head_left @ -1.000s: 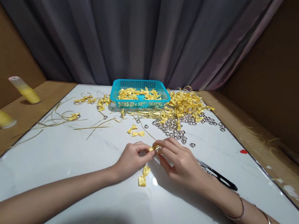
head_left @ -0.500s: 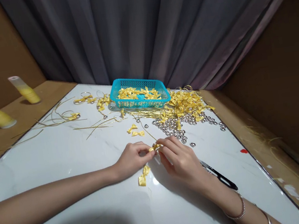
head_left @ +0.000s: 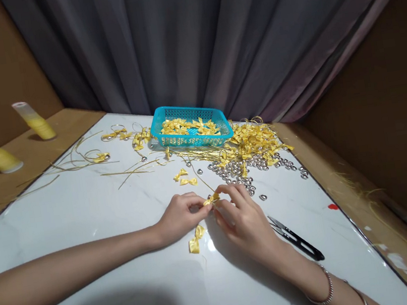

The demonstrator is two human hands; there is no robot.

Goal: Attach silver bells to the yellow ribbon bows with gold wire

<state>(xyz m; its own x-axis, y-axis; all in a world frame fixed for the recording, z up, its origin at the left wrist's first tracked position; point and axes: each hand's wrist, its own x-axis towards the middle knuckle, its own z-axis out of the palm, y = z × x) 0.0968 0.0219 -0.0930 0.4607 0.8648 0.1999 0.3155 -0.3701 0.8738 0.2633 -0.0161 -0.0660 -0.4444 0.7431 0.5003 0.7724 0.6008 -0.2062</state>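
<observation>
A small yellow ribbon bow [head_left: 211,199] is pinched between the thumb and fingers of my left hand [head_left: 181,217], just above the white tabletop. From the right, my right hand [head_left: 244,216] meets the same bow, its fingers bent and closed at the bow's right end. A thin gold cord [head_left: 202,179] runs from the bow away toward the back of the table. Exactly how the cord passes through the bow is hidden by the fingertips. One larger yellow bow [head_left: 196,239] lies below my left hand, and a small bow [head_left: 188,181] rests beyond it.
Black thread snips [head_left: 299,241] lie right of my right hand. Beyond are scattered silver rings [head_left: 234,169], a heap of yellow bows [head_left: 254,139] and a turquoise basket [head_left: 194,140] holding bows. Gold cords [head_left: 130,172] lie at the back left; yellow ribbon spools [head_left: 41,127] stand farther left.
My right index finger has lifted slightly, and more of the held bow shows. The right hand has shifted a little, uncovering more of the snips. My left hand keeps its place.
</observation>
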